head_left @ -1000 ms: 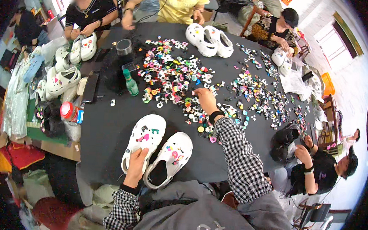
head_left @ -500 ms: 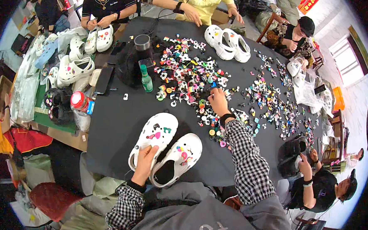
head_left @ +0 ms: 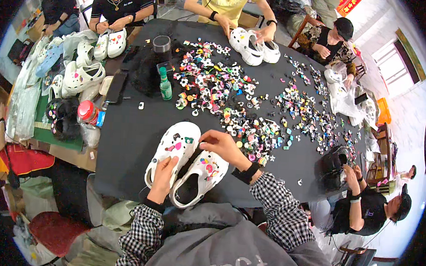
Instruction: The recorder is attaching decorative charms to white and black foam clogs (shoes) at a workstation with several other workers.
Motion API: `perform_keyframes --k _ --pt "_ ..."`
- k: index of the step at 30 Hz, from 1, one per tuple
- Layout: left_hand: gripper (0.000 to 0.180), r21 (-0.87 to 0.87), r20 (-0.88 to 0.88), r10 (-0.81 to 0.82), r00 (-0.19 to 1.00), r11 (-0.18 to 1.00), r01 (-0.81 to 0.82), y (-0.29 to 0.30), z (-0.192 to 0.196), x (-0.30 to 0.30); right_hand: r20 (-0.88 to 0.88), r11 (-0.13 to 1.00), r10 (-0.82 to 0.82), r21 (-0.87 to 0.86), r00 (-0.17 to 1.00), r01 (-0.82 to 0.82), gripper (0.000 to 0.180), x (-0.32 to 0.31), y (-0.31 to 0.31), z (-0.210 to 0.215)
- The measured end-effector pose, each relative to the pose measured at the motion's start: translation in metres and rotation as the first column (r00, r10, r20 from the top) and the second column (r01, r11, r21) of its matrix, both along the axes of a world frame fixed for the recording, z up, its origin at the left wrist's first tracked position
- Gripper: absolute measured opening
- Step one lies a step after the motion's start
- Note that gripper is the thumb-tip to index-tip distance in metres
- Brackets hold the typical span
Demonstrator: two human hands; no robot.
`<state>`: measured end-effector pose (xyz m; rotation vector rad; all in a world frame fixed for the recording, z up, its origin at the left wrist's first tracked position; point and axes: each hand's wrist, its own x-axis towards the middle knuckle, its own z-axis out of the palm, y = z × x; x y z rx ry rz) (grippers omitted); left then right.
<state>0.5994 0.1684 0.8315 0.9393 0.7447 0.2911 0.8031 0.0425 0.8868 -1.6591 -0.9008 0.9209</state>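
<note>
Black worktop (head_left: 125, 143) sits in a crowded room, other people around its edge with their own white clogs, loose colourful charms (head_left: 224, 92) spread across the middle within reach. Left hand (head_left: 162, 177) lies flat on the heel end of the left white clog (head_left: 176, 148), fingers extended, apparently pinning it so it won't slide. Right hand (head_left: 222, 144) hovers over the toe of the right white clog (head_left: 202, 173), which lies just beside the first at the near edge; fingers pinched, probably on a small charm, though too small to tell.
</note>
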Motion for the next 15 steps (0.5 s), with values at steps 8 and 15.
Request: perform_keyframes --k 8,15 --pt "0.025 -0.256 0.075 0.042 0.996 0.966 -0.022 0.029 0.015 -0.02 0.231 0.99 0.092 0.083 0.969 -0.114 0.019 -0.053 0.03 0.016" --pt "0.024 -0.221 0.109 0.017 0.994 0.975 0.008 0.032 0.005 -0.024 0.444 0.985 0.068 0.111 0.893 -0.131 0.017 -0.066 0.055 0.002"
